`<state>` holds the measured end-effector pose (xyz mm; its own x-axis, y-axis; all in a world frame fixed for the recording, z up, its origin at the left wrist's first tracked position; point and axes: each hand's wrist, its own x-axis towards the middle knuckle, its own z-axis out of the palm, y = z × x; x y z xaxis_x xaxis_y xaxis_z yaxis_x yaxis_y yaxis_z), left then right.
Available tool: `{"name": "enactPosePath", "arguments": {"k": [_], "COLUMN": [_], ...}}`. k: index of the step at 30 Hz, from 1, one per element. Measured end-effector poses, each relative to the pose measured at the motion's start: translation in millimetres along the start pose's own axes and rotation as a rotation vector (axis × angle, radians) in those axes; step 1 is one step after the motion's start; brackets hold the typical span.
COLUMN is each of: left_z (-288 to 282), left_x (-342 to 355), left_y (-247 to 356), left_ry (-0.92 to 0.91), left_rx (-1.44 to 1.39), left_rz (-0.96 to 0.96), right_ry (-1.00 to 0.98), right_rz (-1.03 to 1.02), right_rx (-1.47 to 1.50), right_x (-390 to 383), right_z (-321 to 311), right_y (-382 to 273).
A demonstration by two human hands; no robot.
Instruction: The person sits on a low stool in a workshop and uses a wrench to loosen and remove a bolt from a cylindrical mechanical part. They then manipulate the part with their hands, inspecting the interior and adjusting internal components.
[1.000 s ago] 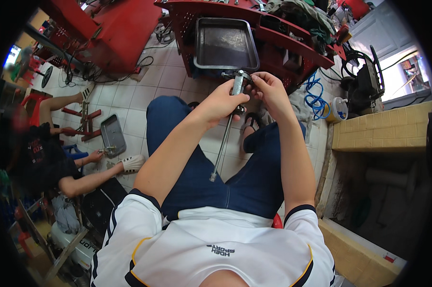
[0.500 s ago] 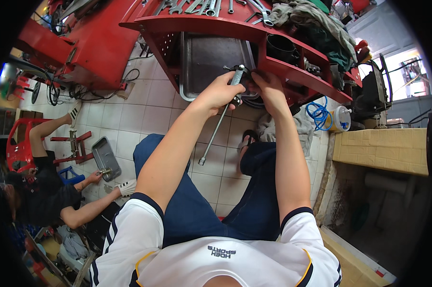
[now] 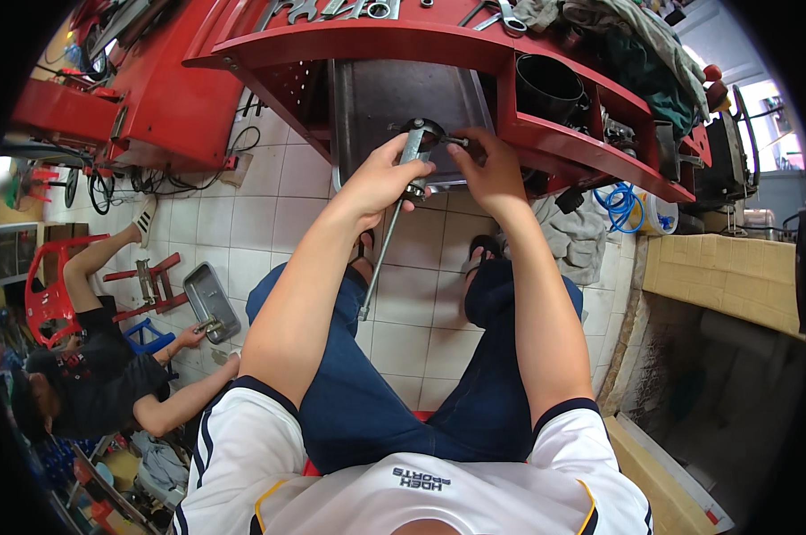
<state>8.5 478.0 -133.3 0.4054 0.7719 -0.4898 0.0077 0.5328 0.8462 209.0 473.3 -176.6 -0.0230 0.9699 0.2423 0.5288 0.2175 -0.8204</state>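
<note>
My left hand (image 3: 380, 183) is closed around a silver metal tool (image 3: 415, 143), which has a dark fitting at its top and a long thin rod (image 3: 374, 276) hanging down toward my left thigh. My right hand (image 3: 492, 174) has its fingers curled at a small bolt (image 3: 455, 141) sticking out from the right of the tool's head; its fingertips are partly in shadow. Both hands are over a large metal tray (image 3: 376, 98), which sits in a red tool stand (image 3: 367, 40).
Wrenches (image 3: 376, 9), rags (image 3: 653, 62) and a black container (image 3: 545, 85) are on the stand. A co-worker (image 3: 99, 366) at left holds a part over a small tray (image 3: 198, 290). Blue hose (image 3: 621, 209) and a cardboard-covered ledge (image 3: 715, 272) are at right.
The view has shifted toward the stand, which now looks larger and nearer. The tool has moved slightly left, over the large tray, with my hands still on it.
</note>
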Motion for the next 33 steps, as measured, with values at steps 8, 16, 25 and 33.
{"name": "enactPosePath", "arguments": {"k": [8,16,25,33], "left_z": [4,5,6,3], "left_x": [-1,0,0,6], "left_y": [1,0,-3,-6], "left_ry": [0.053,0.071,0.076,0.119], "left_rx": [0.058,0.159,0.154,0.16], "left_rz": [0.019,0.011,0.001,-0.042], "right_ry": [0.119,-0.085,-0.022,-0.005], "right_rz": [0.104,0.423,0.556,0.426], "right_rx": [0.252,0.426,0.503,0.572], "right_x": [0,2,3,2], "right_z": [4,-8,-4,4], "right_y": [8,17,0,18]}}
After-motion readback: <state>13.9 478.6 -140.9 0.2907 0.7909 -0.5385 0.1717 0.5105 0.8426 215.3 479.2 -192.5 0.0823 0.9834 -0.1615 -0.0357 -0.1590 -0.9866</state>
